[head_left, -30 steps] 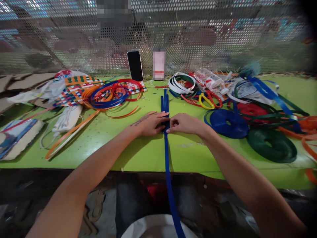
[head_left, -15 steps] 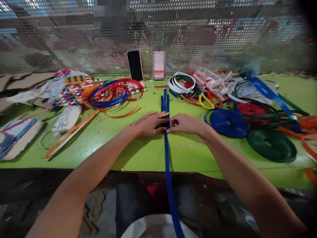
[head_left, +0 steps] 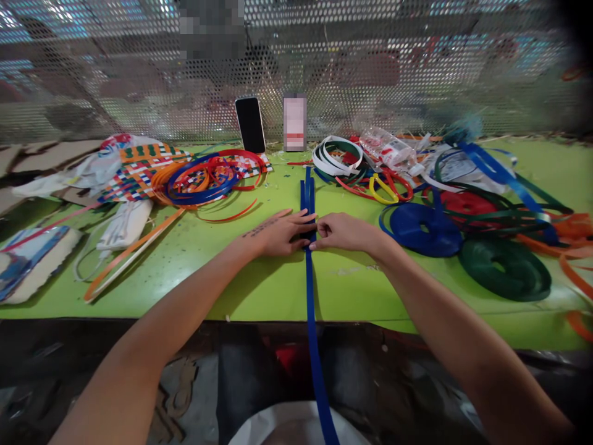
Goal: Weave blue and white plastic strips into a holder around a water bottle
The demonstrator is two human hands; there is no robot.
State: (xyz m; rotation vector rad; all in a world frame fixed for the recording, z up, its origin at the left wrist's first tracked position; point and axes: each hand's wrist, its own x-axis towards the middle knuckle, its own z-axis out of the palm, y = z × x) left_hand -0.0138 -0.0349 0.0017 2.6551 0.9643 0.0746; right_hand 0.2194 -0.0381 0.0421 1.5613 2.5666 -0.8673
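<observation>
Several flat blue plastic strips (head_left: 307, 188) lie side by side on the green table (head_left: 222, 272), pointing away from me. One long strip (head_left: 311, 296) runs from under my fingers over the table's front edge towards my lap. My left hand (head_left: 288, 233) lies flat with fingers spread across the strips, pressing on them. Right beside it, my right hand (head_left: 340, 232) is curled, thumb and forefinger pinched at the strips' right edge near the left fingertips. The exact spot where the strips meet is partly covered by my fingers.
Coiled strap rolls, blue (head_left: 425, 228) and green (head_left: 504, 269), lie at right. Yellow-handled scissors (head_left: 383, 190) and a clear plastic bottle (head_left: 389, 150) sit behind. At left are looped straps (head_left: 204, 198), a woven piece (head_left: 134, 176) and a white power strip (head_left: 125, 225). A phone (head_left: 250, 125) leans on the mesh.
Both hands keep the same pose on the strips. The view has shifted very slightly; nothing else has visibly moved.
</observation>
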